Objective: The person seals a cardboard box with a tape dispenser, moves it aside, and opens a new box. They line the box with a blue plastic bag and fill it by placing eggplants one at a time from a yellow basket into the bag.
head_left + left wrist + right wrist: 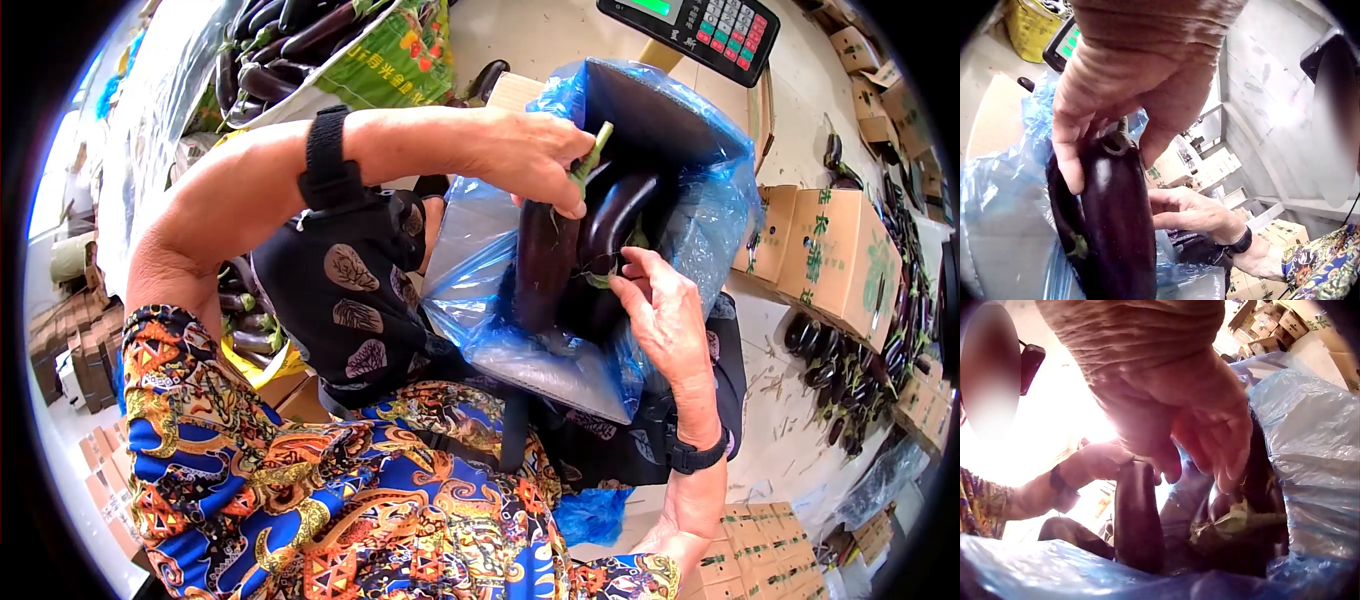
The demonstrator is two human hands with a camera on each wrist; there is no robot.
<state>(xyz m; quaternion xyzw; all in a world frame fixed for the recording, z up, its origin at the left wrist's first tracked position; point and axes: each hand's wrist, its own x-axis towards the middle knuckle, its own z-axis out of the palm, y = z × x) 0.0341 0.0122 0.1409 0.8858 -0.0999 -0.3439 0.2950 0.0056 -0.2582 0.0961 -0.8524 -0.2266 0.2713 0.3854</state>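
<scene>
My left hand (535,160) grips a dark purple eggplant (545,265) at its stem end, thumb and fingers on either side of the green cap. This eggplant stands steeply tilted in a box lined with a blue plastic bag (728,170). Beside it in the bag lies another glossy eggplant (622,212). My right hand (665,315) hovers over the bag's right side, fingers loosely bent and close to a green eggplant cap (598,281). In the right wrist view, nothing shows between the right hand's fingers (1225,469).
A digital scale display (700,30) stands beyond the box. Upper left, a large green-and-white sack (400,60) holds many eggplants. Cardboard cartons (840,255) and a heap of eggplants (840,375) lie on the floor to the right. The box sits between the person's knees.
</scene>
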